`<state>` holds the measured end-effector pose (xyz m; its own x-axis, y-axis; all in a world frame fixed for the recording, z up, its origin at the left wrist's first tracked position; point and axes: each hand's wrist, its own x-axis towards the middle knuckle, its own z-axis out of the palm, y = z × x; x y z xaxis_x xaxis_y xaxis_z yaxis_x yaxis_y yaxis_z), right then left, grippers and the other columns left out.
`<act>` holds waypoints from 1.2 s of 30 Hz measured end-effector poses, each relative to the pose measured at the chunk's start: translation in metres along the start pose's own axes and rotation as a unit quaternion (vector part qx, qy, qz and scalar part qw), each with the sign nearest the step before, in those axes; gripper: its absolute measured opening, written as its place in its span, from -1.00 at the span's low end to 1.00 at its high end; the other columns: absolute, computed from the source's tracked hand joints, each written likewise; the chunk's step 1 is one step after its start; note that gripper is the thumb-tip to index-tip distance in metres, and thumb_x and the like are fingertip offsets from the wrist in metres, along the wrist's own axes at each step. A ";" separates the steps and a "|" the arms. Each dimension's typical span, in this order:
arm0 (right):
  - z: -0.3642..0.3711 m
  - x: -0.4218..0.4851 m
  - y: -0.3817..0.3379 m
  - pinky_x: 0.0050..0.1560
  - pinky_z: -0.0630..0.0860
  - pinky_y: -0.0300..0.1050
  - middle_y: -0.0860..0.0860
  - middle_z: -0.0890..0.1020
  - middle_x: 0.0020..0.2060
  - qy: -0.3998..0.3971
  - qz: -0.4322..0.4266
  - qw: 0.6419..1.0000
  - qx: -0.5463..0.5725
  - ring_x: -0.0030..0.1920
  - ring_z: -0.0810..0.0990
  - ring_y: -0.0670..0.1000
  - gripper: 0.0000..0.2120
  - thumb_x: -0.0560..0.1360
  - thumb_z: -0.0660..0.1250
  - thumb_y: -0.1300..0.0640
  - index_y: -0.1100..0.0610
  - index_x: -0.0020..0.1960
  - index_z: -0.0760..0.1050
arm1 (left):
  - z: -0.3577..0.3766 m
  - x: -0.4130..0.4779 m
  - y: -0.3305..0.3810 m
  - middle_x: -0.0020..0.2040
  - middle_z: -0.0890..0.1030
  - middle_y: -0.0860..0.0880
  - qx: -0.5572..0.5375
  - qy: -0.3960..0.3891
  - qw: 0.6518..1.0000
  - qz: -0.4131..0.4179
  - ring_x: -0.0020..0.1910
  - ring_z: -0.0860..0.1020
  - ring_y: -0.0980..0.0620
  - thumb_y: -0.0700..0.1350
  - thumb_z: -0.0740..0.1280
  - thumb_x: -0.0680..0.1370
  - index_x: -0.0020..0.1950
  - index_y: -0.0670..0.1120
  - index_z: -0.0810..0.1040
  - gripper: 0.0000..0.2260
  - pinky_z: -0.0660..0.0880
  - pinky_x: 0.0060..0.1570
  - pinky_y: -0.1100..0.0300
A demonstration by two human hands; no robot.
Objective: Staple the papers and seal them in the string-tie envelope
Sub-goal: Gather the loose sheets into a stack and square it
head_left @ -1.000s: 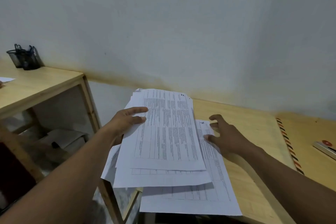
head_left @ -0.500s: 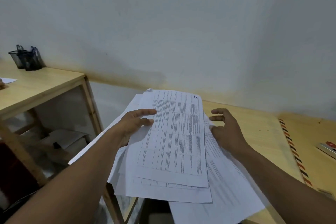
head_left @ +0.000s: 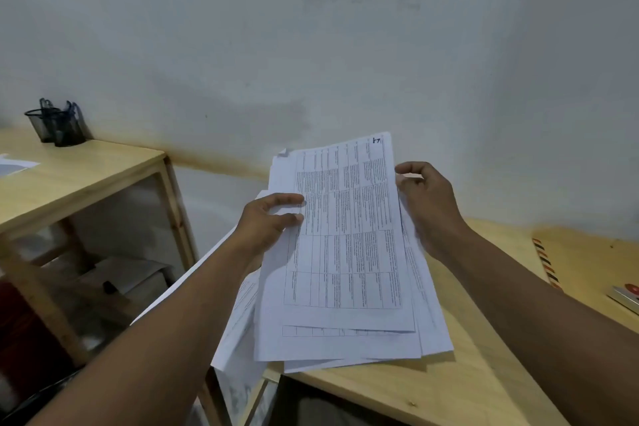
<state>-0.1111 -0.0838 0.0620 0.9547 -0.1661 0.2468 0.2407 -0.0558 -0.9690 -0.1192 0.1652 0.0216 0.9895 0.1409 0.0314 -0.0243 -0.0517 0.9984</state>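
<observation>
A loose stack of white printed papers (head_left: 349, 263) with tables on them is lifted off the wooden table (head_left: 460, 384) and tilted up toward me. My left hand (head_left: 268, 221) grips the stack's left edge, thumb on top. My right hand (head_left: 427, 204) clasps its right edge, fingers curled over the sheets. The sheets are fanned and uneven at the bottom. A tan envelope (head_left: 587, 263) with a red and black striped border lies flat at the table's right end. A small stapler-like object (head_left: 626, 297) with a red spot rests on it, cut off by the frame edge.
A second wooden table (head_left: 69, 180) stands to the left with a black mesh pen holder (head_left: 55, 126) and a sheet of paper on it. Between the tables is a gap with clutter on the floor. A white wall runs close behind.
Both hands have closed on the stack's sides and raised it off the table, drawing the spread sheets together and tilting them upright.
</observation>
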 end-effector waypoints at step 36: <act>0.081 -0.039 0.103 0.15 0.41 0.05 0.09 0.49 0.29 -0.132 0.000 0.883 -0.451 0.30 0.41 0.20 -0.29 0.39 0.48 -0.19 0.01 0.41 0.28 | -0.139 -0.037 -0.027 0.17 0.68 -0.17 0.035 0.065 0.989 -0.132 0.12 0.66 -0.19 -0.35 0.37 0.56 0.17 -0.11 0.70 -0.74 0.52 0.29 -0.12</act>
<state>-0.1091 -0.0038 -0.0489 0.9908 0.0623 0.1200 0.1174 -0.8371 -0.5343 -0.1753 0.2983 -0.0001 0.9334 0.2844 -0.2188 0.2463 -0.0644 0.9671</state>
